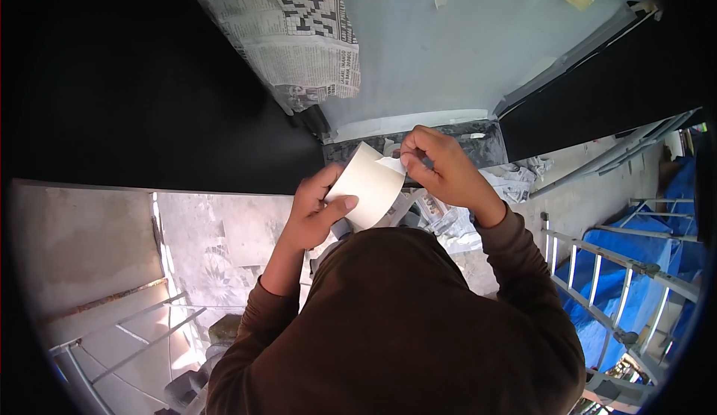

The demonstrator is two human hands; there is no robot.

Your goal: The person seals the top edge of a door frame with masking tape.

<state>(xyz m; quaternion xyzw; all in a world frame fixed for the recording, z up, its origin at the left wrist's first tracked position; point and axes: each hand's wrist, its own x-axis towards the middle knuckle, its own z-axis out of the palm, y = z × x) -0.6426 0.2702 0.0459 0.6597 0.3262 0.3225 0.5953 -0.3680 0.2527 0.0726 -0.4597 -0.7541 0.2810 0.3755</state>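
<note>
A wide roll of cream masking tape [367,186] is in front of my chest, tilted. My left hand [312,210] wraps round its left side, with the thumb on the outer face. My right hand [442,165] is closed in a pinch on the loose end of the tape [391,165], which is lifted at the roll's upper right. Just beyond the hands is a dusty dark ledge [489,140], below a pale grey panel [418,57] with a strip of tape [403,122] along its lower edge.
Newspaper [314,42] hangs over the panel's left side. Black panels [164,94] flank it. A metal ladder [597,277] stands at right before a blue tarp [579,318]; metal rails [142,325] are at lower left. Crumpled newspaper [515,180] lies below the ledge.
</note>
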